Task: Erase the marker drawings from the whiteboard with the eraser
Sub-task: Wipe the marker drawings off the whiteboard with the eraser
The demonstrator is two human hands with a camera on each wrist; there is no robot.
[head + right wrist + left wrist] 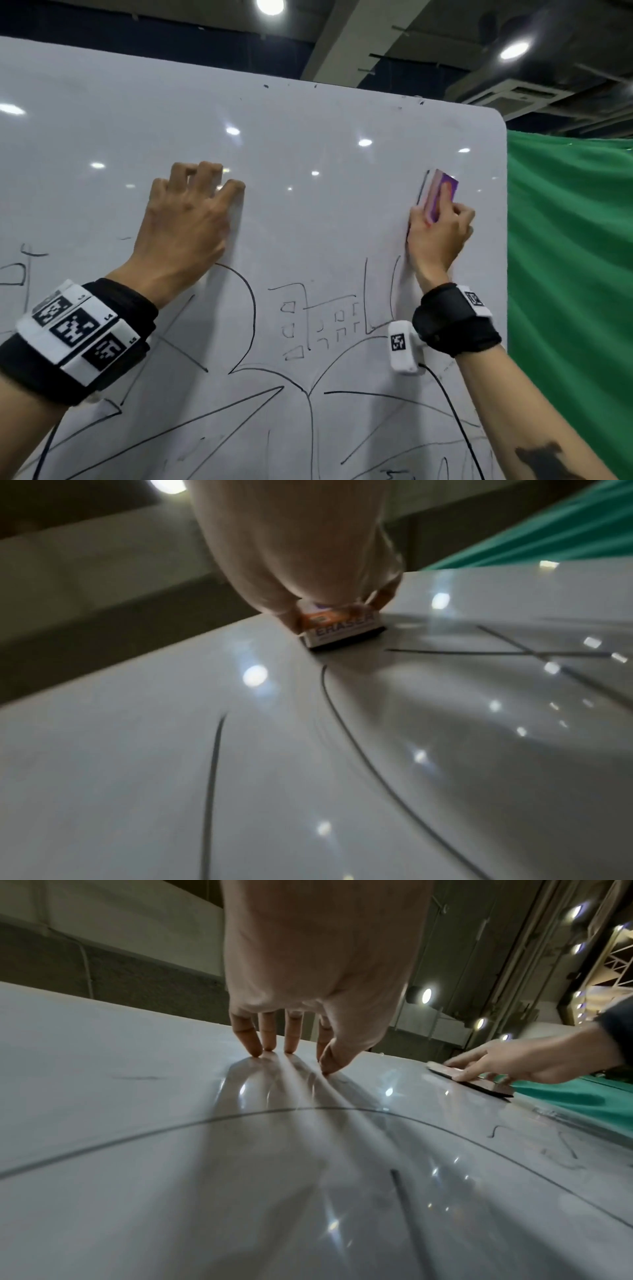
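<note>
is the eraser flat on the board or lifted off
Flat on it: the eraser has its dark pad against the whiteboard, held there by the right hand.

Eraser: side label reads "ERASER" in purple capitals on white, beneath an orange band; smaller print under the word too blurred to read. Left wristband: white tags beside square black-and-white codes, one reading "L4", its neighbour apparently "L5". Whiteboard strokes form no legible words.

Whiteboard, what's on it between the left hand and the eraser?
Only bare whiteboard with light glints between the left hand and the eraser; head view.
</note>
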